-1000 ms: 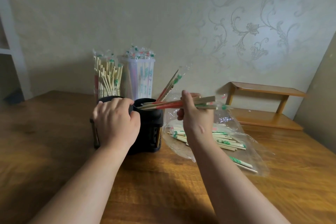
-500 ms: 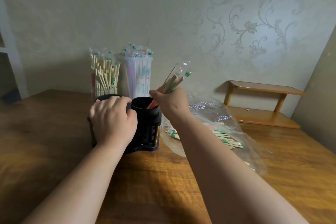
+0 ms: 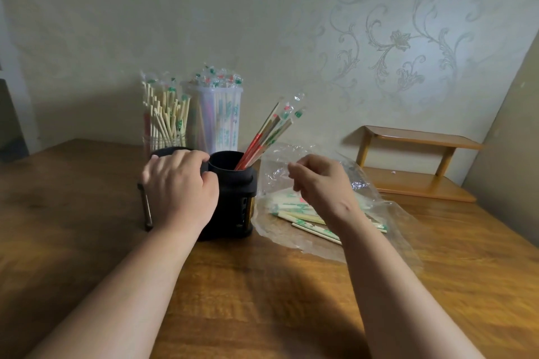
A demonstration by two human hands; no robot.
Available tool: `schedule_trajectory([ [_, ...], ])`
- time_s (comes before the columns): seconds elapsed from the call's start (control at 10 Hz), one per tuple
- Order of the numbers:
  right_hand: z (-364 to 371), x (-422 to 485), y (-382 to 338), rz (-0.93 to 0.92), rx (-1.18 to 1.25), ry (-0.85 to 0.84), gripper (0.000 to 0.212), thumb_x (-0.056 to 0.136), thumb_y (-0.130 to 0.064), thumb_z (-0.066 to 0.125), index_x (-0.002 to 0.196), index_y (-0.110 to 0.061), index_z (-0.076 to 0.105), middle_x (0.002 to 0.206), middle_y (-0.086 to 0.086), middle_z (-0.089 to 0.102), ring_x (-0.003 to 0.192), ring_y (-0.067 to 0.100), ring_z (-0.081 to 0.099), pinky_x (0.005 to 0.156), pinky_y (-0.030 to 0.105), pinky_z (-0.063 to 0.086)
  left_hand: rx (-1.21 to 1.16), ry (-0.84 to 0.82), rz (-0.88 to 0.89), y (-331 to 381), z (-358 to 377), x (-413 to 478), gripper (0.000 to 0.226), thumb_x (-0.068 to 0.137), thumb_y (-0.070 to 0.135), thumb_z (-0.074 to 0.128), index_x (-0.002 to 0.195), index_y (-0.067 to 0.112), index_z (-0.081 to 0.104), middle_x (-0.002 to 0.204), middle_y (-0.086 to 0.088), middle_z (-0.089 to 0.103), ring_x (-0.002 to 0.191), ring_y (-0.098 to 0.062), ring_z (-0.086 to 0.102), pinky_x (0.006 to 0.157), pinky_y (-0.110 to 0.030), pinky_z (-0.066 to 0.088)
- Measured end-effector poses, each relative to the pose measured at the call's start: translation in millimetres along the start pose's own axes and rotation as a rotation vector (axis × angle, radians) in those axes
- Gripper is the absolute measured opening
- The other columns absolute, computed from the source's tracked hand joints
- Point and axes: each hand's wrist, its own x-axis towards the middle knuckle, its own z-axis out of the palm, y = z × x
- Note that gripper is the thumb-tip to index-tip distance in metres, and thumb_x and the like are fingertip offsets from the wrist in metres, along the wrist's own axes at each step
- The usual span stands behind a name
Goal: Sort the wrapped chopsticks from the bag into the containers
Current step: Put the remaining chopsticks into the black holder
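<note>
Tabletop (image 3: pixel 262 285): red-green wrapped chopsticks (image 3: pixel 264 137) lean in holder (image 3: pixel 233 183) left grip (image 3: pixel 180 186) clasps; right grip (image 3: pixel 320 183) slack.

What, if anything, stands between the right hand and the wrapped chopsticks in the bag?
Only the clear plastic bag itself: the right hand hovers over the chopsticks lying inside it, and its crumpled film rises around the hand. Whether film covers them there I cannot tell.

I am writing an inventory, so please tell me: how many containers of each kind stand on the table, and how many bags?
Clear glass jar: 1
Tall translucent plastic container: 1
Black holder: 1
Plastic bag: 1
Total: 4
</note>
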Motion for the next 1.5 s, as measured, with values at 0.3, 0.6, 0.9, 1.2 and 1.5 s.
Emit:
schedule_trajectory([
  [0.3, -19, -9, -3, 0.213, -0.479, -0.415, 0.016, 0.083, -0.009, 0.060, 0.079, -0.005, 0.075, 0.075, 0.008, 0.074, 0.069, 0.019, 0.068, 0.069, 0.036, 0.058, -0.008, -0.003, -0.009, 2, -3, 0, 0.035, 0.077, 0.022, 0.048, 0.100, 0.016, 0.074, 0.099, -0.005, 0.072, 0.094, -0.033, 0.060, 0.096, -0.046, 0.035],
  [0.6, -1, 2, 45, 0.275, -1.103, -0.380, 0.019, 0.081, -0.003, 0.049, 0.091, -0.014, 0.061, 0.104, 0.005, 0.066, 0.092, 0.030, 0.061, 0.079, 0.033, 0.050, -0.007, 0.012, -0.010, 1, 0, 0, 0.032, 0.077, 0.020, 0.051, 0.099, 0.016, 0.074, 0.096, -0.006, 0.072, 0.093, -0.034, 0.061, 0.098, -0.048, 0.036],
  [0.9, 0, 7, 64, 0.263, -0.979, -0.291, 0.030, 0.084, -0.008, 0.055, 0.101, -0.028, 0.069, 0.112, 0.001, 0.069, 0.102, 0.027, 0.063, 0.087, 0.032, 0.051, -0.016, 0.019, -0.008, 2, 0, -2, 0.033, 0.077, 0.019, 0.050, 0.099, 0.014, 0.074, 0.096, -0.007, 0.072, 0.093, -0.035, 0.061, 0.099, -0.049, 0.036],
  [1.2, 3, 7, 66, 0.225, -0.961, -0.259, 0.028, 0.082, -0.032, 0.069, 0.110, -0.029, 0.065, 0.114, -0.002, 0.068, 0.107, 0.026, 0.061, 0.089, 0.034, 0.045, -0.021, 0.011, -0.008, 1, -1, -2, 0.032, 0.079, 0.021, 0.050, 0.100, 0.015, 0.074, 0.096, -0.007, 0.072, 0.093, -0.034, 0.060, 0.098, -0.048, 0.036],
  [1.5, 6, 8, 69, 0.267, -0.950, -0.285, 0.008, 0.092, -0.035, 0.063, 0.094, -0.035, 0.056, 0.116, -0.002, 0.066, 0.109, 0.026, 0.058, 0.089, 0.035, 0.039, -0.029, 0.007, 0.001, 0, 0, -1, 0.032, 0.082, 0.023, 0.049, 0.100, 0.015, 0.073, 0.097, -0.006, 0.072, 0.094, -0.032, 0.060, 0.098, -0.047, 0.036],
])
